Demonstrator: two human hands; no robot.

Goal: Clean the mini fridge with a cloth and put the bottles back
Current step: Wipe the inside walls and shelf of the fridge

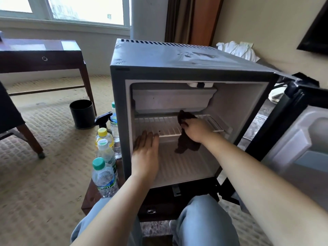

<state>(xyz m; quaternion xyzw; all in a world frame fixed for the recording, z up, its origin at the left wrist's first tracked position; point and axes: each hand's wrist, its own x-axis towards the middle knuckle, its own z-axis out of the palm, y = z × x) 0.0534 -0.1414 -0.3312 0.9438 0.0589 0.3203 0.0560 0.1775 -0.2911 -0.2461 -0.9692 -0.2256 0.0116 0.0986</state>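
Currently the dark cloth (186, 144) is bunched under the right hand (197, 129), whose fingers curl around it and pinch it. One end pokes up past the fingertips toward the back. The rest hangs over the front edge of the wire shelf (159, 126) into the lower space. The mini fridge (177, 57) sits on a low wooden table (159, 206) with its door (301, 139) swung wide to the right. Inside it are the shelf, a white freezer box (170, 100) at the top, the cloth and both hands. The bottles (103, 176) stand outside in a row just beside the fridge's left outer wall, capped green, white and yellow, with a black-triggered spray bottle (103, 118) among them. A black bin (82, 113) stands on the carpet further left. The right forearm reaches in from the lower right, wrist over the shelf's front edge. The left hand (145, 151) lies flat, back up, fingers straight and together, holding nothing. It is at the left side of the opening with its fingertips at the shelf's front rail; whether they touch it is unclear.
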